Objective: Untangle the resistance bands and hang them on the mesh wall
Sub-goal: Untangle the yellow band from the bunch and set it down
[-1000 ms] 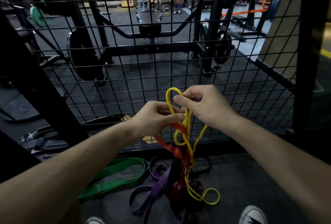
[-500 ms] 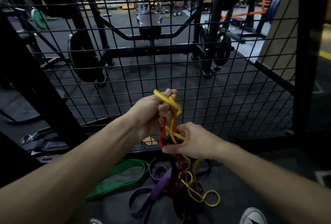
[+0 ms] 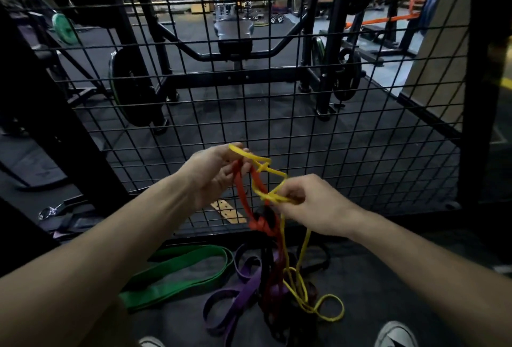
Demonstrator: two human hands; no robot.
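Yellow band (image 3: 270,172) and red band (image 3: 242,197) gripped together by left hand (image 3: 214,173), yellow loop pinched by right hand (image 3: 310,204), tangle held before mesh wall (image 3: 360,125), tails trailed to floor beside green band (image 3: 177,274) and purple band (image 3: 243,288).

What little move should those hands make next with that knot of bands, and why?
Probably draw the right hand away, feeding the thin yellow rubber band out of the flat red rubber band gripped by the left hand: both hands pinch the yellow band, which is looped around the red one.
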